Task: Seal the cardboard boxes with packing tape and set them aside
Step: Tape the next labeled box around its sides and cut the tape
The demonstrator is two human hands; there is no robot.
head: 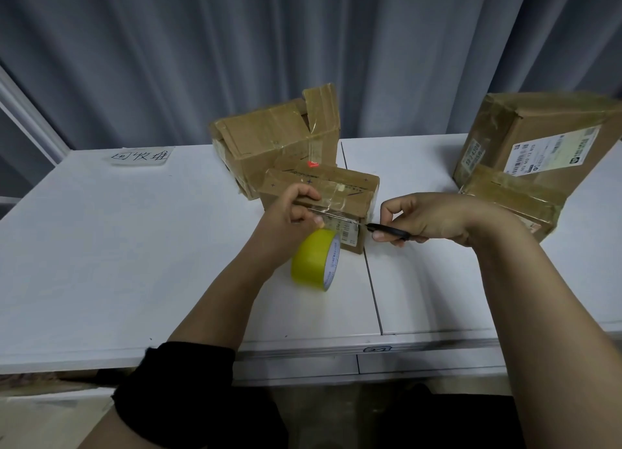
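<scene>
**Item list: taping station, one moment, head view**

- Small box (331, 187): brown cardboard, between the two hands and touching the left one. Glossy film covers its top; its near face is partly hidden by the blades and the roll.
- Left hand (296, 209): fingers curled at the box's near top edge, thumb tip just above the roll. Whether it pinches a strip of tape cannot be told.
- Right hand (427, 219): gripping the black handles of the scissors (387, 231). The blades point toward the left hand across the box's near edge; how far apart they are is hard to make out.
- Tape roll (314, 260): yellow, on edge, just below the left hand.
- Rear box (269, 135): beyond the left hand, one flap raised.
- Large box (538, 128): beyond the right hand, with a printed label too small to read.
- Low box (511, 199): just past the right wrist, its near end hidden by it.
- Table (134, 246): white, under both hands.
- Paper note (139, 155): far left of the left hand, handwritten.
- Sleeve (178, 381): black, on the left arm.
</scene>
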